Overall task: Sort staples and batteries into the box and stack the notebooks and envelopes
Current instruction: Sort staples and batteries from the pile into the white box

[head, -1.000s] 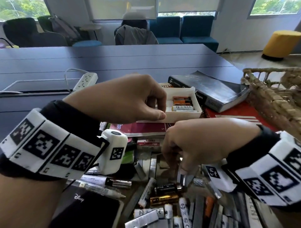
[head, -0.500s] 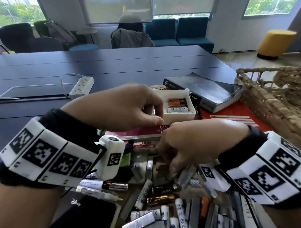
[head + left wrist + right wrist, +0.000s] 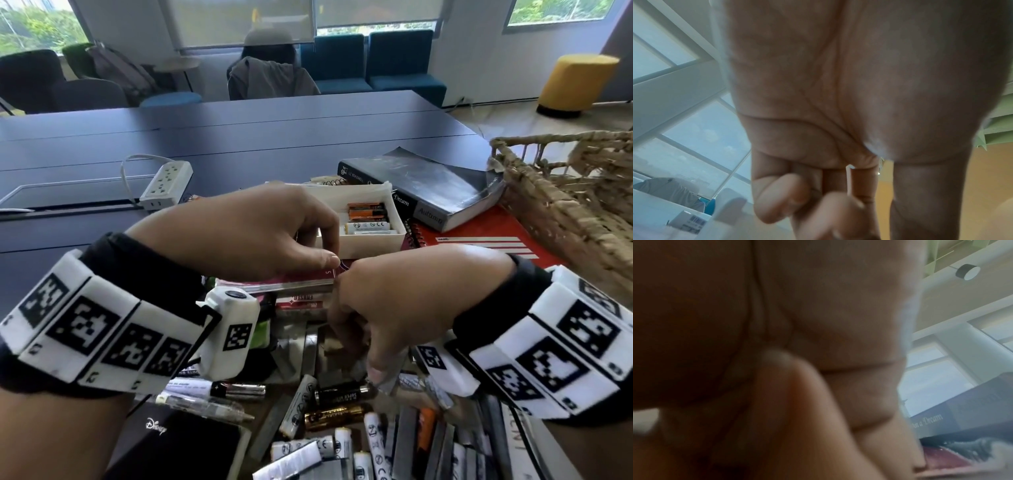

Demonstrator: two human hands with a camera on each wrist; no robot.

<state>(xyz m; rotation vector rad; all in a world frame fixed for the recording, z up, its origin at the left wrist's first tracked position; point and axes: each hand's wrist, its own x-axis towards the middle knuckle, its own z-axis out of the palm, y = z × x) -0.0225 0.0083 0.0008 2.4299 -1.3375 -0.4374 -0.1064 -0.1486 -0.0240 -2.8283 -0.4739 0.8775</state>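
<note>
A white box [image 3: 373, 241] with several batteries [image 3: 368, 214] in it stands on a pink notebook [image 3: 291, 282]. My left hand [image 3: 330, 253] hovers over the box's near left corner. Its fingers are curled and the thumb presses the index finger, pinching what looks like a thin staple strip. The left wrist view shows the left hand [image 3: 838, 203] curled, with a pale sliver between the fingers. My right hand [image 3: 370, 366] reaches down into the pile of staple strips [image 3: 407, 442] and pinches a grey strip. Loose batteries [image 3: 334, 416] lie in front. The right wrist view is blurred palm.
A grey book [image 3: 428, 185] lies on a red spiral notebook [image 3: 479, 236] right of the box, next to a wicker basket [image 3: 565, 205]. A power strip [image 3: 168, 186] sits at the left. Pens [image 3: 205, 406] and a black Disney case [image 3: 178, 442] lie near left.
My left hand has sunk a little toward the box's near corner. My right hand has stayed in the staple pile, its fingers closing on a strip.
</note>
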